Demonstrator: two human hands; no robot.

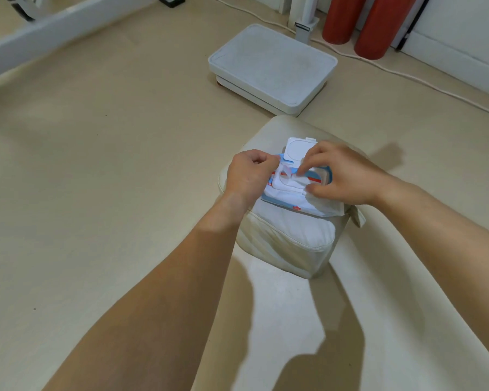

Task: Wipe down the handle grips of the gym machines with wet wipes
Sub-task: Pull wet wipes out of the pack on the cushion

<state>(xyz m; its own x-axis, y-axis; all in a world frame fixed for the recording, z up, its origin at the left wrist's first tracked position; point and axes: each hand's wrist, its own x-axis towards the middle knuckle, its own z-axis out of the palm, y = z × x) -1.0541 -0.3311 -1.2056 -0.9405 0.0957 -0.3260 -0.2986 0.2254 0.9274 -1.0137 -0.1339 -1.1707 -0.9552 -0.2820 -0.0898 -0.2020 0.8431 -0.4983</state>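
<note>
Both grips pinch at wipes pack [291, 193], lid up, atop cream cushion [288, 235]; beige floor [96, 165].

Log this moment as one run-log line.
stage: getting a wipe | wet wipes pack: on cream cushion, flip lid open | left hand: peeling seal | right hand: fingers at opening

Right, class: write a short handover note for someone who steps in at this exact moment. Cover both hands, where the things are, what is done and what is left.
Left hand: pinching the peeled seal at the opening of the wipes pack.
Right hand: fingertips at the opening, pressing on the pack.
The pack lies on a cream padded seat; its flip lid stands open.
Done: lid open, seal lifted.
Left: draw out a wipe, then wipe the machines' handle grips; none wiped here.
</note>
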